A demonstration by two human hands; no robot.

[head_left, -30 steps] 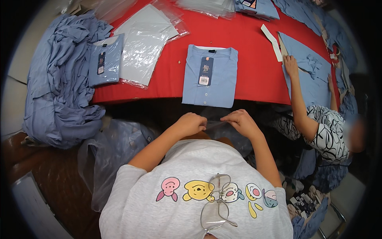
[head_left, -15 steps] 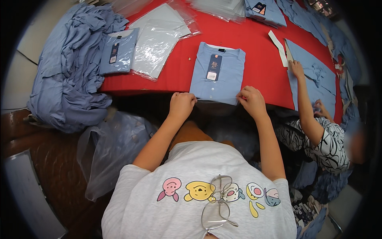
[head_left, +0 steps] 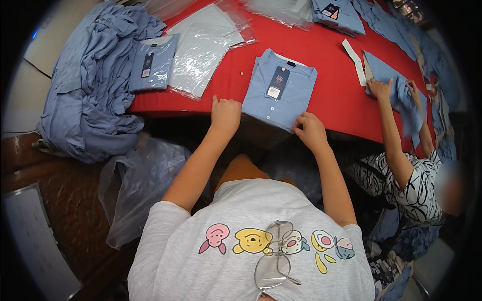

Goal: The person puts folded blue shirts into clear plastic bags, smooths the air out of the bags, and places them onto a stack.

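- The shirt (head_left: 287, 104) lies folded at the table's (head_left: 336, 103) near edge, tag (head_left: 277, 83) up.
- Left hand (head_left: 226, 115) curls just beside it; its hold I can't tell.
- Right hand (head_left: 310, 131) bends, half closed, at its near right corner, hold unclear.

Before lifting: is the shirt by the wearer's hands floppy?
The folded shirt is probably light and floppy, looking like thin cloth. Its lower end, at the near edge of the red table, may droop if pushed off.
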